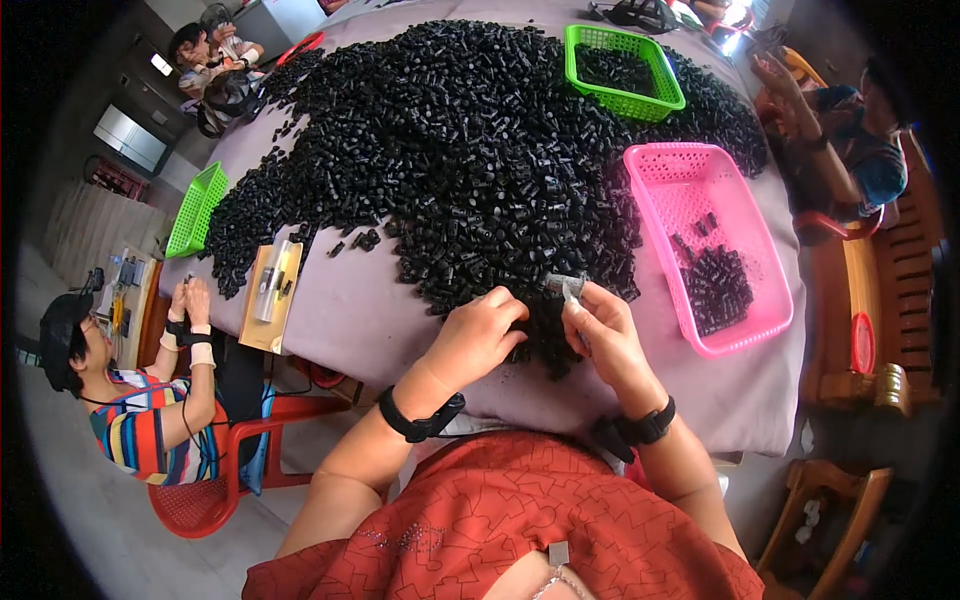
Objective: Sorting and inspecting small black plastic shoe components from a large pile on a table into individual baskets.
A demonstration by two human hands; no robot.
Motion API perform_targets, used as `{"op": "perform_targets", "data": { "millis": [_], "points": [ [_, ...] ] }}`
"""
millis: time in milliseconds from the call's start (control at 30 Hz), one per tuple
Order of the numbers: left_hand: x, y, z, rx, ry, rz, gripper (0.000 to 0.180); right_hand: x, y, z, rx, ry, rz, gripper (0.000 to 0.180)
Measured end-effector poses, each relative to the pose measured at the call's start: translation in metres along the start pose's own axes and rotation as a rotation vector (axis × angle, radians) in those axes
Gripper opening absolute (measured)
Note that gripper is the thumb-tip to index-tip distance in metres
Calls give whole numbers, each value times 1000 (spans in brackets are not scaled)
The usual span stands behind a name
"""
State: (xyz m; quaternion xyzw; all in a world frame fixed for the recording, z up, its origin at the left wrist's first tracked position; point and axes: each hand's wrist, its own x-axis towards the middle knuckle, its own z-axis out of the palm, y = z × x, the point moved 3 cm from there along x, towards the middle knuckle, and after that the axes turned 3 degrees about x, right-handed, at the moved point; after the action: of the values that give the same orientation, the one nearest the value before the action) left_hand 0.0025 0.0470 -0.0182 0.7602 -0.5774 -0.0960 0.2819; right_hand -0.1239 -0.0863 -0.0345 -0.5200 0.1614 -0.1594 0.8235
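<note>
A huge heap of small black plastic parts covers the cloth-covered table. My left hand rests curled on the near edge of the heap, fingers down among the parts. My right hand holds a small grey metal tool up at the heap's edge, fingers closed round it. Both wrists wear black bands. A pink basket to my right holds several black parts in its near end.
A green basket with black parts stands at the far side, another green basket at the far left. A wooden board with a tool lies left. Other people sit at the left, far left and right; red chair below left.
</note>
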Motion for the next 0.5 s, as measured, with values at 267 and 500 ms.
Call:
{"op": "perform_targets", "data": {
  "millis": [267,500],
  "points": [
    [2,1,3,2,26,10,15,-1,3,-3,13,11,5,24],
    [3,-9,2,-449,103,-170,18,0,-4,-1,-22,-13,3,30]
  ]
}}
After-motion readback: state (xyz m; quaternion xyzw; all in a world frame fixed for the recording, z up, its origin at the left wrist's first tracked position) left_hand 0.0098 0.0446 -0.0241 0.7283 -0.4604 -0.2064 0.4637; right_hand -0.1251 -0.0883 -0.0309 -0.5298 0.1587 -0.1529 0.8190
